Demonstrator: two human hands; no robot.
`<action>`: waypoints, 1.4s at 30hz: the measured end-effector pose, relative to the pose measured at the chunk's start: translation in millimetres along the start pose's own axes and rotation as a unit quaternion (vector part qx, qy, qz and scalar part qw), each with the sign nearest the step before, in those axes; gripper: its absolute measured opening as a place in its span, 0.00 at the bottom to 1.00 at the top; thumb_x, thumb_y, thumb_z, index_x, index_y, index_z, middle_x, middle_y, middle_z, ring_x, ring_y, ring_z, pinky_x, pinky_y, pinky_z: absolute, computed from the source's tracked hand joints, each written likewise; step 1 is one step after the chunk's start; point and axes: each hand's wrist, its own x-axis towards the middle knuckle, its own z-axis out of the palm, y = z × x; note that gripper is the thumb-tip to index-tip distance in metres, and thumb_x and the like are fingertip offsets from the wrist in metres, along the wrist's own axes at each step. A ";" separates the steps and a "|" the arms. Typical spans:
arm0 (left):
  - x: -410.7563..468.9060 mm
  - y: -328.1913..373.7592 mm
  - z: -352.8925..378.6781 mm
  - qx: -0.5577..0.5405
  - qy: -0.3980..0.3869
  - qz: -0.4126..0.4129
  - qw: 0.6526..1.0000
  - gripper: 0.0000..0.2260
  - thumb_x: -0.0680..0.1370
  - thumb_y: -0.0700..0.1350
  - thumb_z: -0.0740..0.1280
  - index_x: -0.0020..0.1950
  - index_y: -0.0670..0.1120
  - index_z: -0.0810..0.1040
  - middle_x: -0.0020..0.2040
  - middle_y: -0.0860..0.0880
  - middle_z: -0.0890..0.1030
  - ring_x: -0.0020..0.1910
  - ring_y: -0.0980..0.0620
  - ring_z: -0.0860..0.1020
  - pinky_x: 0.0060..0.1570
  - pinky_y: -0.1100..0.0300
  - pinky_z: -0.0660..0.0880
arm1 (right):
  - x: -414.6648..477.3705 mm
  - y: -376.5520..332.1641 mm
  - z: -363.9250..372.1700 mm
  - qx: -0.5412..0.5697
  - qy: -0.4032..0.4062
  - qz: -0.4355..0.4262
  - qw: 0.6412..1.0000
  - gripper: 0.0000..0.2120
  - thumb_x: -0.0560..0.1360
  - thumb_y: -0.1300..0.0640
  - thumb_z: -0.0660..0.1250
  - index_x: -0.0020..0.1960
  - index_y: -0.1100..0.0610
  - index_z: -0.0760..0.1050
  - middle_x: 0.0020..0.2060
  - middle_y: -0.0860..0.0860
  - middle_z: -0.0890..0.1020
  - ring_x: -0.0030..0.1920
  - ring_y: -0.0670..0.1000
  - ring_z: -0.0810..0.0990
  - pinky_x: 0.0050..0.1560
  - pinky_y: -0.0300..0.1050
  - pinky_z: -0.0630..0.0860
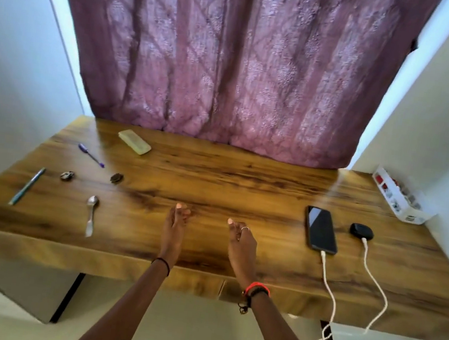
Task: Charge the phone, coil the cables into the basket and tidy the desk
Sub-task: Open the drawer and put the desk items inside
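Wood-grained desk (pixel 217 174) holds a flat, glossy phone (pixel 321 229), white cable (pixel 329 286) attached.

Spoon (pixel 91 216) left on desk (pixel 217 174) — phone (pixel 321 229) right; basket (pixel 400 200) behind.

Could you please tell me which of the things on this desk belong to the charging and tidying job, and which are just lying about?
Job: phone, plugged into a white cable; second white cable, plugged into the black case; spoon, green pen, purple pen and pale case, loose clutter to tidy.
Just lying about: white organiser box against the right wall; curtain.
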 end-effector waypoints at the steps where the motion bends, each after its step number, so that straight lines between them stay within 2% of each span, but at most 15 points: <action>1: -1.3 -0.4 -7.0 -0.002 0.001 0.005 1.000 0.17 0.81 0.53 0.54 0.58 0.42 0.73 0.50 0.46 0.79 0.49 0.49 0.78 0.51 0.54 0.73 | -5.8 -2.6 4.2 0.000 -0.001 -0.001 1.000 0.18 0.79 0.43 0.56 0.53 0.55 0.75 0.43 0.48 0.79 0.44 0.48 0.77 0.46 0.46 0.73; 3: -3.8 2.3 -27.8 -0.021 0.018 -0.003 1.000 0.14 0.81 0.54 0.54 0.54 0.47 0.74 0.49 0.48 0.79 0.47 0.51 0.78 0.49 0.57 0.74 | -19.2 -8.4 20.8 0.004 -0.002 -0.003 1.000 0.16 0.79 0.44 0.57 0.52 0.55 0.75 0.36 0.44 0.76 0.37 0.43 0.74 0.40 0.42 0.68; 5: -10.2 5.3 -48.3 -0.052 0.050 -0.015 0.997 0.12 0.82 0.52 0.54 0.54 0.48 0.72 0.47 0.48 0.78 0.43 0.54 0.77 0.45 0.62 0.74 | -33.0 -11.0 37.6 0.019 -0.015 0.005 1.000 0.14 0.79 0.46 0.57 0.52 0.55 0.75 0.34 0.42 0.74 0.34 0.40 0.71 0.40 0.41 0.66; 11: -30.1 -4.2 -87.4 -0.080 0.114 -0.007 0.990 0.17 0.82 0.52 0.52 0.56 0.43 0.75 0.44 0.47 0.81 0.39 0.53 0.79 0.39 0.62 0.75 | -69.8 -2.7 74.7 0.102 -0.028 0.068 0.992 0.16 0.78 0.45 0.59 0.48 0.57 0.77 0.41 0.48 0.81 0.43 0.46 0.79 0.42 0.39 0.71; 13: -36.2 -11.9 -94.7 -0.090 0.139 -0.008 0.986 0.19 0.82 0.54 0.52 0.55 0.44 0.76 0.42 0.48 0.81 0.38 0.53 0.79 0.38 0.62 0.74 | -80.3 6.5 87.7 0.106 -0.042 0.091 0.989 0.16 0.78 0.46 0.59 0.49 0.56 0.78 0.42 0.47 0.82 0.44 0.46 0.79 0.44 0.41 0.72; 16: -45.6 -28.4 -108.0 -0.108 0.175 -0.026 0.978 0.20 0.82 0.55 0.51 0.54 0.44 0.77 0.41 0.47 0.80 0.37 0.52 0.78 0.41 0.59 0.73 | -89.5 16.7 106.1 0.110 -0.055 0.111 0.986 0.14 0.78 0.48 0.61 0.45 0.55 0.80 0.40 0.51 0.84 0.41 0.47 0.79 0.41 0.40 0.71; 23: -58.0 -58.7 -137.9 -0.128 0.272 -0.079 0.950 0.20 0.82 0.53 0.52 0.46 0.42 0.76 0.40 0.45 0.80 0.37 0.51 0.78 0.41 0.60 0.75 | -102.6 35.3 144.0 0.151 -0.076 0.222 0.960 0.11 0.77 0.52 0.63 0.38 0.51 0.78 0.40 0.52 0.82 0.43 0.52 0.80 0.45 0.50 0.76; 26: -47.1 -68.6 -155.8 -0.142 0.290 -0.149 0.935 0.19 0.82 0.53 0.51 0.43 0.43 0.75 0.39 0.46 0.79 0.37 0.51 0.77 0.40 0.60 0.74 | -104.4 36.2 156.9 0.230 -0.064 0.321 0.917 0.08 0.76 0.60 0.63 0.39 0.58 0.77 0.36 0.54 0.80 0.34 0.50 0.77 0.32 0.41 0.73; 29: -28.0 -77.0 -176.1 -0.154 0.275 -0.233 0.920 0.17 0.82 0.51 0.51 0.38 0.45 0.70 0.35 0.47 0.72 0.33 0.52 0.73 0.36 0.62 0.72 | -105.7 38.4 171.3 0.288 -0.051 0.400 0.869 0.05 0.75 0.65 0.62 0.41 0.63 0.74 0.32 0.57 0.78 0.28 0.53 0.74 0.26 0.42 0.68; 32: -9.5 -85.7 -200.1 -0.150 0.225 -0.308 0.912 0.17 0.82 0.52 0.49 0.36 0.48 0.65 0.26 0.49 0.67 0.28 0.54 0.68 0.31 0.64 0.68 | -109.9 38.0 181.4 0.347 -0.022 0.463 0.815 0.05 0.77 0.66 0.58 0.45 0.64 0.71 0.36 0.60 0.77 0.31 0.55 0.75 0.28 0.43 0.72; 34: 0.6 -89.0 -214.9 -0.149 0.182 -0.351 0.906 0.21 0.82 0.57 0.46 0.34 0.49 0.63 0.17 0.52 0.64 0.20 0.56 0.67 0.30 0.65 0.67 | -111.7 40.3 190.1 0.388 0.003 0.480 0.787 0.04 0.78 0.65 0.57 0.47 0.64 0.70 0.38 0.62 0.77 0.33 0.57 0.76 0.32 0.44 0.74; 36: 8.7 -93.9 -229.4 -0.153 0.156 -0.372 0.902 0.23 0.81 0.60 0.44 0.34 0.48 0.63 0.17 0.51 0.65 0.17 0.55 0.67 0.34 0.64 0.66 | -113.6 42.6 201.2 0.415 0.033 0.490 0.766 0.06 0.80 0.63 0.55 0.48 0.64 0.68 0.37 0.61 0.75 0.34 0.57 0.74 0.34 0.46 0.73; 40: 28.2 -108.6 -259.1 -0.179 0.149 -0.403 0.885 0.26 0.79 0.64 0.44 0.50 0.45 0.70 0.35 0.46 0.68 0.34 0.50 0.70 0.57 0.57 0.69 | -114.3 44.0 231.6 0.479 0.098 0.508 0.709 0.16 0.82 0.53 0.51 0.44 0.64 0.67 0.36 0.59 0.71 0.35 0.56 0.72 0.40 0.49 0.74; 41: 30.8 -110.3 -261.7 -0.194 0.150 -0.407 0.880 0.30 0.78 0.65 0.43 0.56 0.42 0.71 0.40 0.44 0.72 0.42 0.48 0.74 0.64 0.54 0.67 | -113.3 43.1 234.5 0.494 0.107 0.508 0.697 0.17 0.82 0.51 0.51 0.46 0.65 0.67 0.37 0.59 0.71 0.36 0.57 0.72 0.43 0.50 0.75; 42: 33.1 -112.0 -265.7 -0.210 0.146 -0.412 0.875 0.34 0.77 0.66 0.43 0.62 0.40 0.70 0.50 0.41 0.76 0.52 0.45 0.75 0.68 0.52 0.64 | -113.7 43.6 239.7 0.506 0.115 0.508 0.687 0.19 0.82 0.50 0.50 0.49 0.66 0.68 0.38 0.60 0.72 0.39 0.59 0.74 0.50 0.51 0.75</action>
